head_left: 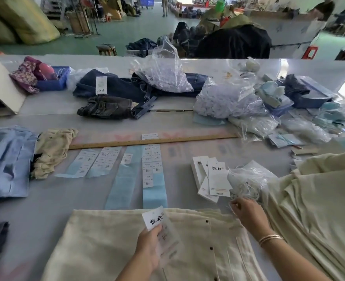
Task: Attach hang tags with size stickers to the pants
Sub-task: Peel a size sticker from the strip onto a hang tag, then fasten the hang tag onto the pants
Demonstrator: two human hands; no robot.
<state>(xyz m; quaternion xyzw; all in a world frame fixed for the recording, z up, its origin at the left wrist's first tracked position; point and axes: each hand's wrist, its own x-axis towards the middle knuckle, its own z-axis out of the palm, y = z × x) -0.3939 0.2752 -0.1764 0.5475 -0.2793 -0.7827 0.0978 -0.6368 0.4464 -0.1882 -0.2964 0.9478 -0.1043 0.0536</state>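
Cream pants (110,246) lie flat on the table in front of me, a row of dark buttons running down them. My left hand (148,250) holds a white hang tag (154,219) with black characters over the pants, thumb on its face. My right hand (246,212) pinches a thin white string at the mouth of a clear plastic bag of strings (246,181). A small stack of white hang tags (212,177) lies just left of that bag. Blue backing strips with size stickers (152,169) lie beyond the pants.
A pile of cream pants (317,199) fills the right side. A long wooden ruler (153,141) crosses the table. Light blue garments (7,159) and a crumpled cream piece (53,151) lie at left. Jeans (114,88) and plastic bags (226,98) crowd the far side.
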